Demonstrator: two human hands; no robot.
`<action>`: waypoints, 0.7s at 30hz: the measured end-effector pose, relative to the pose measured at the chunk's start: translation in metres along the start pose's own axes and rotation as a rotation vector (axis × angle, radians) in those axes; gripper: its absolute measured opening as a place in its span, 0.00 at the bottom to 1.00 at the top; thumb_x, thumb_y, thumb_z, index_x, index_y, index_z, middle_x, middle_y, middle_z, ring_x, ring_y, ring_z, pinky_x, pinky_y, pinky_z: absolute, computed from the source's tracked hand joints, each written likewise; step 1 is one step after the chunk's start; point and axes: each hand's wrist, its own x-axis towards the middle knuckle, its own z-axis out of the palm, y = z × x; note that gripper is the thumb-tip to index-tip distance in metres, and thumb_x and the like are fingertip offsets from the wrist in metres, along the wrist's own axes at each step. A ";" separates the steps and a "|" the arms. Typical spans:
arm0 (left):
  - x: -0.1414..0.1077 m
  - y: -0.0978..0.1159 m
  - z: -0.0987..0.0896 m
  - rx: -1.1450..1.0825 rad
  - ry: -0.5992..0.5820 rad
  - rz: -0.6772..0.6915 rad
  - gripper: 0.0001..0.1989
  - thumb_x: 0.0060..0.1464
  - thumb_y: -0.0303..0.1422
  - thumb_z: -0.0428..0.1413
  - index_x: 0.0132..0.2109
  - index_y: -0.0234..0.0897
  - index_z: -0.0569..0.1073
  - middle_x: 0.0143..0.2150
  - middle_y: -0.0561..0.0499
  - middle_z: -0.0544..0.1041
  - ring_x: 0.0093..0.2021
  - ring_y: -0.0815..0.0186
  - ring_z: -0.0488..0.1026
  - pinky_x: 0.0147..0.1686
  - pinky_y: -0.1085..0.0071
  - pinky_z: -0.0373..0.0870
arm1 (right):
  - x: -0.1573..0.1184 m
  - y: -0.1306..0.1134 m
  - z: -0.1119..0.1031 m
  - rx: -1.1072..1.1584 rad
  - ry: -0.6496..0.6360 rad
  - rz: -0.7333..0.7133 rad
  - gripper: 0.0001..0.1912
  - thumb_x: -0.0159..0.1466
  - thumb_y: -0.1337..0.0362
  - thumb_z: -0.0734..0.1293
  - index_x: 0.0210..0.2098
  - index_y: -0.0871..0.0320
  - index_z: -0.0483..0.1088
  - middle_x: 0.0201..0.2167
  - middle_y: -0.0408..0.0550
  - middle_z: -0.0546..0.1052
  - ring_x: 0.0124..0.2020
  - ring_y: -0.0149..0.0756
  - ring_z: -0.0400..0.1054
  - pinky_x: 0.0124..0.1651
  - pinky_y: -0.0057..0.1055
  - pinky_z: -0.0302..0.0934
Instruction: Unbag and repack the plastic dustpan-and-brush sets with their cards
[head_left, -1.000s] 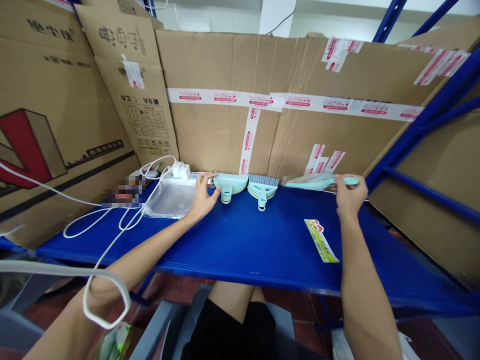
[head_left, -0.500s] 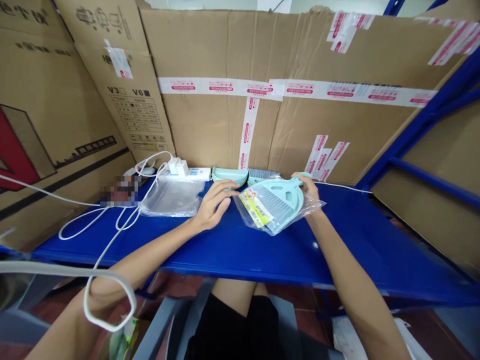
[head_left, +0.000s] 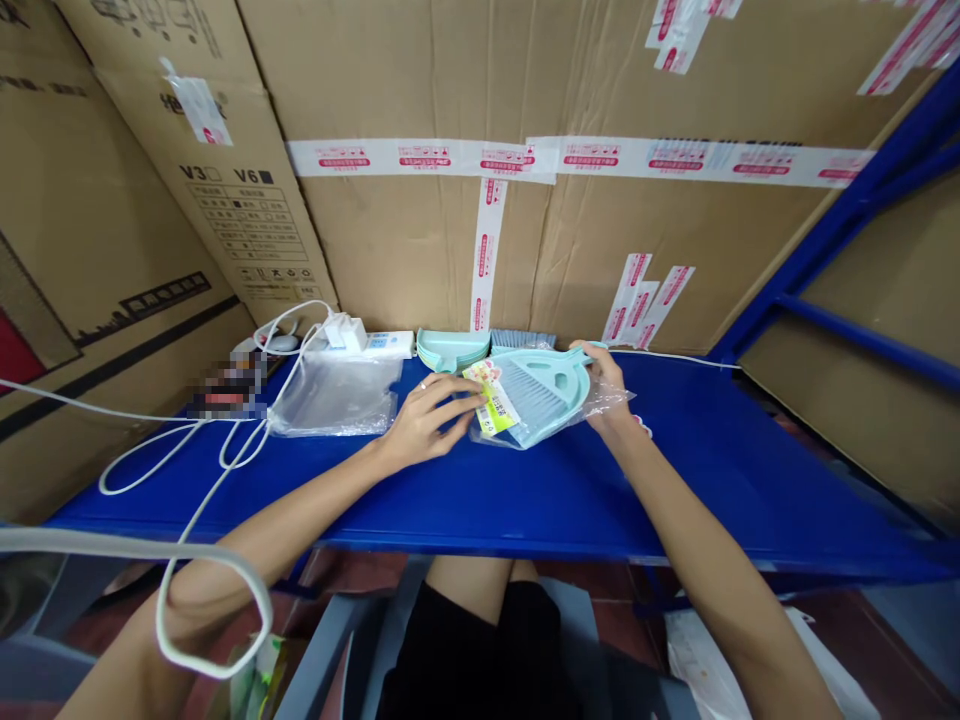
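My right hand point(head_left: 607, 385) grips the handle end of a mint-green dustpan point(head_left: 564, 408) with a grey-bristled brush point(head_left: 529, 395) nested in it. A clear plastic bag point(head_left: 611, 398) surrounds the set, its loose end crumpled around my right wrist. A yellow-green printed card point(head_left: 493, 405) shows at the bag's left end. My left hand point(head_left: 429, 425) reaches this end with its fingers stretched out, the tips touching the card's edge. Behind my hands stand a stack of mint-green dustpans point(head_left: 452, 350) and several grey-bristled brushes point(head_left: 523, 340).
Clear plastic bags point(head_left: 337, 395) lie flat on the blue table point(head_left: 450, 510), left of my left hand. Behind them sit a white power strip point(head_left: 390, 345) and plugged-in adapters point(head_left: 345, 332). A white cable point(head_left: 221, 478) loops over my left forearm. Cardboard point(head_left: 405, 240) walls the back.
My left fingers have come onto the card end of the bag, from just beside it. The bagged set has shifted slightly left and lies flatter. The camera view has tilted down a little.
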 end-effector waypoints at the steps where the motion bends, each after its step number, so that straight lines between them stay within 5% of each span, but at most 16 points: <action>1: 0.000 -0.001 0.000 0.014 0.015 0.010 0.20 0.64 0.25 0.58 0.61 0.46 0.76 0.56 0.44 0.82 0.56 0.58 0.81 0.53 0.54 0.77 | -0.002 -0.001 0.002 0.060 0.014 0.018 0.18 0.55 0.44 0.66 0.32 0.51 0.65 0.25 0.41 0.68 0.31 0.39 0.68 0.37 0.35 0.65; 10: -0.007 -0.011 -0.004 0.143 0.048 0.021 0.17 0.66 0.29 0.54 0.58 0.47 0.78 0.53 0.41 0.80 0.53 0.54 0.77 0.47 0.53 0.76 | -0.017 0.000 0.017 0.272 -0.160 0.139 0.18 0.52 0.48 0.76 0.32 0.54 0.71 0.26 0.39 0.74 0.29 0.35 0.70 0.34 0.31 0.64; 17: -0.008 -0.015 -0.005 0.286 0.152 0.081 0.16 0.66 0.27 0.55 0.54 0.50 0.81 0.38 0.48 0.77 0.36 0.62 0.72 0.36 0.63 0.68 | -0.008 0.007 0.007 0.227 -0.262 0.229 0.21 0.58 0.42 0.72 0.34 0.54 0.72 0.29 0.42 0.79 0.35 0.40 0.76 0.38 0.33 0.69; 21: -0.010 -0.014 -0.008 0.315 0.193 0.124 0.16 0.68 0.25 0.52 0.54 0.46 0.79 0.37 0.48 0.79 0.34 0.63 0.73 0.34 0.64 0.64 | -0.004 0.007 -0.001 0.190 -0.351 0.329 0.18 0.61 0.48 0.73 0.39 0.57 0.77 0.32 0.45 0.82 0.30 0.35 0.75 0.32 0.29 0.70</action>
